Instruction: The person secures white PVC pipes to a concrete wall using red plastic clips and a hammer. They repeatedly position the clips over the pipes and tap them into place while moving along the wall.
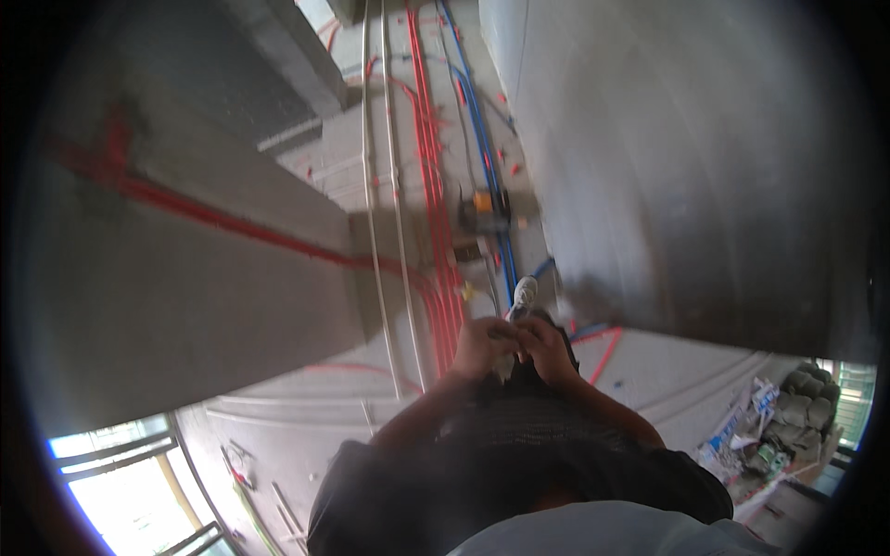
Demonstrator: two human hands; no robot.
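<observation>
"Meeting in front of the dark clothing [399,491], the left hand [483,343] and the right hand [545,347] touch at the fingers, as we see below the centre of the head view. What do we read of each grip?"

"We see the fingers of both hands curled inward. A small pale piece [503,369] shows just below the left hand's fingers, between the two hands; blur hides its kind, and we cannot tell whether either grip is closed on it."

"What do we label around them?"

"Beyond the hands we mark a white shoe [526,291], near the blue pipes [477,125] that run along the floor [640,366]. Red pipes [425,144] lie bundled to their left, and white pipes [365,111] farther left. A dark tool [480,221] with an orange part sits by the blue pipes."

"And at the lower corners?"

"We note grey sacks [802,408] heaped beside crumpled packaging [737,435] on the right, and a bright window [130,505] on the left."
</observation>
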